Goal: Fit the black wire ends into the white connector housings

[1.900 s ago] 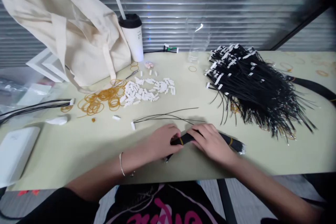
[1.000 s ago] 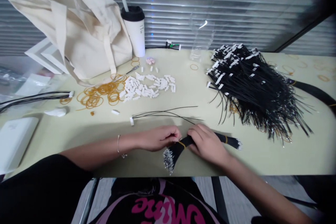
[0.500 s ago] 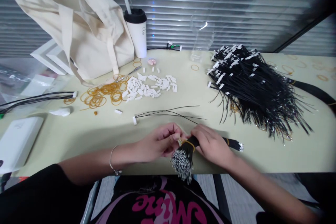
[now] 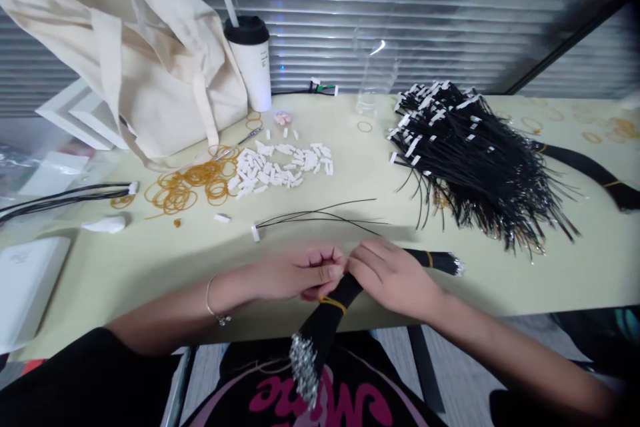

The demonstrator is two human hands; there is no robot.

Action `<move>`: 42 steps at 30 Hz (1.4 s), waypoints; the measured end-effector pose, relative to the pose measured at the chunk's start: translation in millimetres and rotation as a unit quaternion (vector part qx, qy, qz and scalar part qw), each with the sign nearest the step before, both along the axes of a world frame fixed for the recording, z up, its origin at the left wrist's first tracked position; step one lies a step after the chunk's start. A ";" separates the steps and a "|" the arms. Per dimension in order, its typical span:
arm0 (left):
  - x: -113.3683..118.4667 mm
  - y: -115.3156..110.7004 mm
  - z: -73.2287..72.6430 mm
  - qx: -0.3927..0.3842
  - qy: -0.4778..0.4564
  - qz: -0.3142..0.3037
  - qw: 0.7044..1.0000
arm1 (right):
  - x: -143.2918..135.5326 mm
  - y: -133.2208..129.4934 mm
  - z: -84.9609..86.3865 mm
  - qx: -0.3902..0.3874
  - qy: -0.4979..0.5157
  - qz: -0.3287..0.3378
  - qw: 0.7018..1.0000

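Note:
A thick bundle of black wires [image 4: 336, 310] slants across the table's front edge, its silvery terminal tips [image 4: 304, 363] pointing down towards my body. Round it sits a yellow rubber band [image 4: 333, 305]. My right hand [image 4: 393, 277] is wrapped over the bundle, and the other end [image 4: 440, 261], banded too, sticks out beyond it. My left hand [image 4: 310, 273] is closed in a pinch beside the bundle, fingertips meeting those of my right hand; what they pinch is hidden. Just behind lies a white connector [image 4: 256, 233] with several thin black wires [image 4: 320, 218].
White connectors [image 4: 270, 167] and yellow rubber bands [image 4: 193, 180] lie loose at the middle left. A large heap of black wires [image 4: 475, 167] with white connectors covers the right. Behind stand a cloth bag [image 4: 170, 73], a lidded cup [image 4: 253, 73] and a clear plastic cup [image 4: 375, 80].
The bundle's tipped end has swung down and left, out over the table's edge. More of the bundle now shows below the hands, and the rubber band sits lower. The view has shifted slightly.

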State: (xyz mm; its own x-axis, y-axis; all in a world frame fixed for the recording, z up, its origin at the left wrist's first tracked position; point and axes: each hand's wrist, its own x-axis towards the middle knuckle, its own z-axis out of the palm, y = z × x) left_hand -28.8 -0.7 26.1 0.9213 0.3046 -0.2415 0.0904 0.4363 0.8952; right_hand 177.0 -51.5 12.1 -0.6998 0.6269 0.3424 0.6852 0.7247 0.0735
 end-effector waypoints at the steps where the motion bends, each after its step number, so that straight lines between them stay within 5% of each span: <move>1: -3.2 1.4 0.3 0.014 0.004 -0.019 1.000 | -1.7 -0.5 0.3 0.001 -0.004 0.006 1.000; 8: -22.3 3.4 -0.6 0.101 0.034 -0.091 0.990 | -3.4 -2.3 -5.9 -0.002 -0.035 0.022 0.999; 16: -30.9 -0.7 -6.0 0.053 0.130 -0.148 0.979 | -5.1 -6.2 -9.3 -0.007 -0.070 0.041 0.997; 19: -33.9 -6.2 7.4 0.156 0.189 -0.127 0.961 | -3.6 -7.6 -8.5 -0.007 -0.081 0.039 0.996; 23: -30.9 -20.4 19.1 0.386 0.245 -0.098 0.884 | -2.3 -7.7 -8.6 -0.009 -0.091 0.041 0.995; 29: -27.5 -37.7 12.1 0.465 0.214 -0.139 0.848 | -5.9 -8.5 -10.3 -0.004 -0.086 0.053 0.995; 32: -31.1 -37.4 13.6 0.447 0.202 -0.139 0.860 | -7.3 -10.2 -13.0 -0.009 -0.078 0.061 0.995; 38: -39.4 -28.6 15.9 0.330 0.112 -0.096 0.932 | -8.1 -14.8 -19.9 -0.026 -0.057 0.076 0.995; 42: -47.2 -31.5 14.4 0.253 0.137 -0.087 0.954 | -9.6 -16.1 -21.9 -0.037 -0.045 0.103 0.993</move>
State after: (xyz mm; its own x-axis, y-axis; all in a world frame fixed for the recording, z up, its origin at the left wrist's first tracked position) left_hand -76.0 -32.2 40.5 0.8924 0.2941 -0.3424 0.3822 -0.0888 0.9198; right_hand 167.4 -67.6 -9.8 -0.8408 0.4892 0.2319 0.5158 0.8539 0.0689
